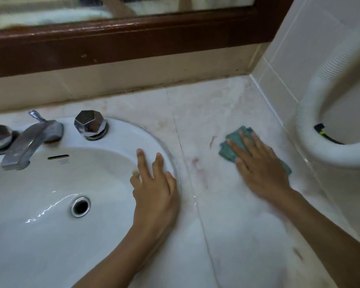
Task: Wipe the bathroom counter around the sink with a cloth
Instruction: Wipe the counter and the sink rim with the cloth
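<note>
A folded green cloth (230, 149) lies flat on the pale marble counter (212, 113) to the right of the sink. My right hand (258, 165) presses down on it with fingers spread, covering most of the cloth. My left hand (156, 188) rests on the right rim of the white oval sink (50, 235), fingers apart and holding nothing. Reddish stains mark the counter between the two hands.
A chrome faucet (29, 140) and a faceted chrome knob (90, 125) stand at the sink's back edge. A white ribbed hose (312, 129) loops along the tiled right wall (289, 59). A dark wooden mirror frame (133, 40) runs above the backsplash.
</note>
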The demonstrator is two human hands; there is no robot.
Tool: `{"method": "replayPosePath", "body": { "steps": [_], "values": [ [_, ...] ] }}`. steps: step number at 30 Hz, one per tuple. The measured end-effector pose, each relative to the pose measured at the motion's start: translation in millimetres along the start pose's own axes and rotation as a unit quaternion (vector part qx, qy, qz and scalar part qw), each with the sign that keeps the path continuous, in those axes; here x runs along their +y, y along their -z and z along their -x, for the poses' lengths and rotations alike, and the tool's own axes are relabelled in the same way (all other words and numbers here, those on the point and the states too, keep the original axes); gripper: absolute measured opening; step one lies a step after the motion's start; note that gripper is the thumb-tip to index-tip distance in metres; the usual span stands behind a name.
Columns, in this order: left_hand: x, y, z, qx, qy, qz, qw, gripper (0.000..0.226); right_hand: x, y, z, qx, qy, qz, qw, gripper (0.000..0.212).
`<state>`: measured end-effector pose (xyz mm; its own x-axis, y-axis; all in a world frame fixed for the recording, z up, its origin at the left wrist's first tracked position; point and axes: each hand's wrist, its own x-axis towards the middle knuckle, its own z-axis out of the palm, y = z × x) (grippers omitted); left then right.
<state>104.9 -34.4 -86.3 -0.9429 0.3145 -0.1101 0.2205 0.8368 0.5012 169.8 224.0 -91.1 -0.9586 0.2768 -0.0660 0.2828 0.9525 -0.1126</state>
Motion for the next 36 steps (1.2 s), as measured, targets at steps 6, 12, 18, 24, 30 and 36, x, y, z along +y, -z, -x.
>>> {"method": "replayPosePath", "body": {
  "steps": [6, 12, 18, 24, 30, 36],
  "values": [
    [8, 7, 4, 0.019, 0.021, 0.044, 0.999, 0.053, -55, -10, -51, 0.017, -0.155, -0.039, 0.987, 0.055],
    [0, 10, 4, 0.009, -0.012, 0.057, 0.998, 0.047, -157, -25, 95, 0.026, -0.012, -0.062, 0.998, 0.057],
    [8, 17, 10, 0.022, -0.003, 0.073, 0.997, 0.045, -47, -12, 173, -0.007, 0.057, -0.013, 0.998, 0.058],
    [14, 17, 13, 0.043, 0.025, 0.067, 0.997, 0.045, 39, -6, 71, 0.017, -0.176, -0.011, 0.984, 0.055],
    [9, 15, 12, 0.053, 0.014, 0.059, 0.997, 0.044, -78, -18, 68, 0.060, -0.169, -0.060, 0.982, 0.058],
    [5, 16, 14, 0.048, 0.007, 0.037, 0.998, 0.046, -106, -18, 207, -0.006, 0.099, -0.036, 0.994, 0.058]
  ]
}}
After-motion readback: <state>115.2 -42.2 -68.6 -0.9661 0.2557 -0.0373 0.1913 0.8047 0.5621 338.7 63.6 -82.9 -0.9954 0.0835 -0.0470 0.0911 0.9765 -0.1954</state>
